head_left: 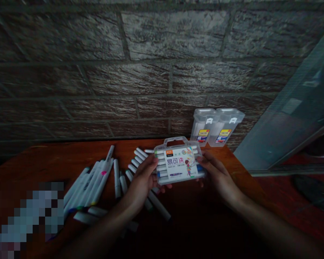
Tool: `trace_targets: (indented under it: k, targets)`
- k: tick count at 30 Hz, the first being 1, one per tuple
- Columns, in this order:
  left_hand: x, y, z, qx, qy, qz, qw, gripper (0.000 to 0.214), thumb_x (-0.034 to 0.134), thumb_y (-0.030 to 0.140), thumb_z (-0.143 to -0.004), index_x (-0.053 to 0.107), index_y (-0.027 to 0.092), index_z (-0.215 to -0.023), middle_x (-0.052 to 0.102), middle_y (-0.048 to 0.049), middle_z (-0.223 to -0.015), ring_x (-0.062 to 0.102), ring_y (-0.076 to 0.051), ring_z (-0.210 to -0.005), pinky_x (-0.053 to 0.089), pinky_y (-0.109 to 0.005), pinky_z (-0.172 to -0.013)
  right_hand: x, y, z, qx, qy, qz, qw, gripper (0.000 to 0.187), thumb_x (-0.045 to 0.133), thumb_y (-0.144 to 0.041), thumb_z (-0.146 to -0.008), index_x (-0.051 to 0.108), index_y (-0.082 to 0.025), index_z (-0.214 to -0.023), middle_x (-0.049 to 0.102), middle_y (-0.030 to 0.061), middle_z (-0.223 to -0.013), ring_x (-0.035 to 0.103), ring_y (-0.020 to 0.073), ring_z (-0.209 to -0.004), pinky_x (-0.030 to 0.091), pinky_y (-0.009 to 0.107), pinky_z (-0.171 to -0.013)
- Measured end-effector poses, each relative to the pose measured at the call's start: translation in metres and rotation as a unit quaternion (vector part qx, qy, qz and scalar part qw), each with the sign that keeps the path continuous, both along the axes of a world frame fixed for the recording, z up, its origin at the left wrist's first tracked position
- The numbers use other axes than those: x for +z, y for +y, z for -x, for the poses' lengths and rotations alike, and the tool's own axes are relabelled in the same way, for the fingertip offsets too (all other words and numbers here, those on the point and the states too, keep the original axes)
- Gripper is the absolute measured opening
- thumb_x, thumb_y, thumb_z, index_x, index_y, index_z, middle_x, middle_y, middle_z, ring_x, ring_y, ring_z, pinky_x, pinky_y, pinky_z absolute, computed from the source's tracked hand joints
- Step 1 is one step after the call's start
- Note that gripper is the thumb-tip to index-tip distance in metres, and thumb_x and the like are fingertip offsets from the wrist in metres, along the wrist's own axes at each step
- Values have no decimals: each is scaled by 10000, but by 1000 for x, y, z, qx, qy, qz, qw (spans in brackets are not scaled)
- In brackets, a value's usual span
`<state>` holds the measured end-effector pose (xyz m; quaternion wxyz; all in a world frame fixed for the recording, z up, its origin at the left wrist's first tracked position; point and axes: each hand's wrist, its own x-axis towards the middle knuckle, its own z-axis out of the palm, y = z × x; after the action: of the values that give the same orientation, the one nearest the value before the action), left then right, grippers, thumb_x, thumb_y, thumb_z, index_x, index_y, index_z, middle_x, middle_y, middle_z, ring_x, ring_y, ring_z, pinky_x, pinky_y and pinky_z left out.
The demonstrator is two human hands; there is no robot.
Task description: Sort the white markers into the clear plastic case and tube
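Between my two hands is a clear plastic marker case (180,162) with a carry handle on top and a printed white label facing me. White markers lie in rows inside it, some with green or blue ends. My left hand (145,171) grips the case's left side, thumb on the front. On the right side, my right hand (212,165) holds it the same way, fingertips partly hidden behind. Loose white markers (139,158) lie on the table just behind and left of my left hand, and a few show beneath my left forearm.
A larger group of white markers (97,180) lies to the left on the brown wooden table (56,153). Two translucent lidded containers (223,127) stand at the back right against the brick wall (151,79). A glass panel (288,97) rises beyond the table's right edge. The lower left is pixelated.
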<state>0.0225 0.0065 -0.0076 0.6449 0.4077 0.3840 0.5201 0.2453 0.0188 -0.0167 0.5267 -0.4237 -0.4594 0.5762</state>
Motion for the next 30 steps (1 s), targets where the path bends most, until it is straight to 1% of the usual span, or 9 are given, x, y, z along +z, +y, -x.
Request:
trace_targets:
  k: [3,6,8,12,16,19,22,25,30]
  targets:
    - [-1,2,2,11,-10,-20,1000,473,643,394,-910,588,140,-1305,795,-127,-1006,736,-202,-609,530,-253,-472,0,2,-2,-9,-16,-34,999,360,762,-466,-875,677,-243,-1144,712,19,-957,631,152,-683,531,204,-441]
    - [-4,4,3,37,-10,-42,998,475,659,355,-913,616,150,-1338,764,-146,-1189,763,-235,-823,575,-271,-587,-1,3,-4,-13,-44,-82,996,298,731,-435,-912,703,-269,-1158,724,26,-1052,643,178,-813,573,235,-561]
    - [-6,4,4,51,-8,-54,997,489,668,355,-918,621,167,-1367,728,-144,-1289,746,-261,-965,592,-287,-663,-1,5,-4,-8,-49,-106,993,260,716,-402,-928,715,-285,-1160,731,21,-1090,653,186,-874,586,259,-665]
    - [-9,2,4,59,-17,-57,996,499,667,341,-924,625,192,-1399,675,-135,-1392,687,-298,-1139,597,-310,-738,-4,8,-5,9,-32,-126,992,260,698,-348,-934,713,-305,-1190,728,17,-1193,667,224,-1014,584,311,-780]
    - [-9,2,4,69,-32,-54,996,489,682,318,-901,656,213,-1379,685,-116,-1386,669,-305,-1185,596,-320,-775,-6,8,-5,10,-26,-132,991,249,681,-306,-937,718,-323,-1183,733,-10,-1231,659,227,-1105,528,362,-976]
    - [-7,2,3,74,-35,-53,995,481,691,303,-881,680,208,-1353,697,-115,-1372,672,-306,-1188,592,-337,-821,-6,7,-7,9,-34,-132,991,289,679,-298,-929,715,-324,-1215,730,-13,-1258,649,241,-1151,480,393,-1049]
    - [-5,1,2,77,-40,-55,995,460,703,293,-858,709,204,-1309,714,-112,-1346,681,-305,-1172,589,-343,-835,-4,6,-7,3,-46,-132,990,317,691,-304,-907,720,-302,-1223,730,2,-1267,637,266,-1183,456,416,-1076]
    - [-3,0,2,77,-43,-58,994,439,706,272,-846,725,202,-1279,723,-109,-1330,686,-302,-1161,588,-340,-832,-1,5,-6,-4,-46,-117,992,313,696,-300,-897,726,-303,-1208,731,-1,-1268,632,269,-1196,448,409,-1080]
    - [0,0,2,65,-33,-62,995,480,702,278,-843,704,182,-1314,712,-130,-1344,669,-318,-1180,582,-354,-837,1,4,-7,-7,-53,-106,993,298,697,-305,-881,734,-294,-1176,731,7,-1269,630,278,-1193,454,407,-1060]
